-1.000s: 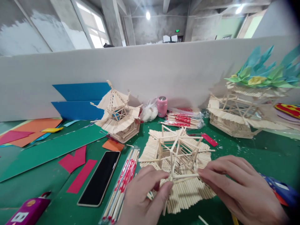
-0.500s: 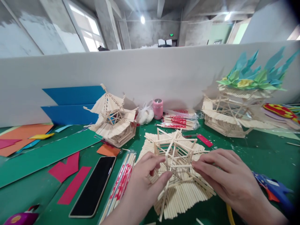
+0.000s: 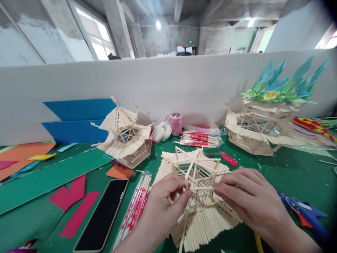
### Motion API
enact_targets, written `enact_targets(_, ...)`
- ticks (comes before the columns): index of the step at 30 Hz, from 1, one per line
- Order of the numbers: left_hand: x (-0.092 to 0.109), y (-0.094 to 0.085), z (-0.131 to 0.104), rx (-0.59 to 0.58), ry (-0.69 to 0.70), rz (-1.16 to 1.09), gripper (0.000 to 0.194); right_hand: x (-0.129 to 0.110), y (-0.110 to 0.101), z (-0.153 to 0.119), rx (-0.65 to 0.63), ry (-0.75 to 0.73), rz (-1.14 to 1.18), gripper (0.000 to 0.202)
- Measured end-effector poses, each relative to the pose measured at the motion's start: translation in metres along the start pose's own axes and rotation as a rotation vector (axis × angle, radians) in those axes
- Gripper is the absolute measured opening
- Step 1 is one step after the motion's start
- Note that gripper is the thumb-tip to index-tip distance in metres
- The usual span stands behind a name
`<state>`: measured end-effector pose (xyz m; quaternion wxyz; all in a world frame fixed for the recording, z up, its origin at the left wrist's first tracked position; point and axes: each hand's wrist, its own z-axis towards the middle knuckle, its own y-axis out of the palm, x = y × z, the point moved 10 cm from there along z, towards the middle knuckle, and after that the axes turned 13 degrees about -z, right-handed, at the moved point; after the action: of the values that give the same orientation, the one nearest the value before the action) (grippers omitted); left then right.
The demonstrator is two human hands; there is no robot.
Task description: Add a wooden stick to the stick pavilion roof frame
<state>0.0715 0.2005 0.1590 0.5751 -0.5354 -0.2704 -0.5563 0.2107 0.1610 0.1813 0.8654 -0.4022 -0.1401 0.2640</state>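
Observation:
A model built of wooden sticks [image 3: 202,225] sits on the green table in front of me, its skirt of sticks fanned out below an open frame. One short wooden stick [image 3: 201,188] lies level across the near side of the frame. My right hand [image 3: 252,200] pinches that stick's right end between thumb and fingertips. At its left end, the thumb and index finger of my left hand [image 3: 165,203] close around the corner where the stick meets an upright. Parts of the frame behind my fingers are hidden.
Left of the model lie packaged sticks [image 3: 135,203], a phone [image 3: 102,214] and pink paper pieces [image 3: 79,214]. Stick pavilions stand behind, one at left [image 3: 126,140] and one topped with paper leaves [image 3: 260,130]. A blue glue gun [image 3: 302,207] rests at right, near a pink jar [image 3: 176,123].
My left thumb and index finger have closed together at the stick's left end. My right hand has shifted slightly left with the stick. The view has moved a little.

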Motion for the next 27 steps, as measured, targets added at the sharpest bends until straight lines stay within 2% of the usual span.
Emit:
enact_targets(11,-0.009,0.004,-0.002,-0.046,-0.087,0.012,0.013,-0.003,0.000,0.004,0.017,-0.046,0.008,0.014)
enact_targets(17,-0.008,0.004,-0.004,-0.097,-0.110,0.102,0.012,0.000,0.001,0.004,0.009,-0.016,0.021,0.015)
enact_targets(21,-0.015,0.000,-0.012,-0.145,-0.150,0.160,0.031,0.000,0.004,0.001,-0.007,-0.031,0.028,0.018)
enact_targets(27,-0.012,-0.015,-0.013,-0.112,-0.126,0.239,0.028,0.001,0.004,0.001,-0.003,-0.015,0.031,0.017)
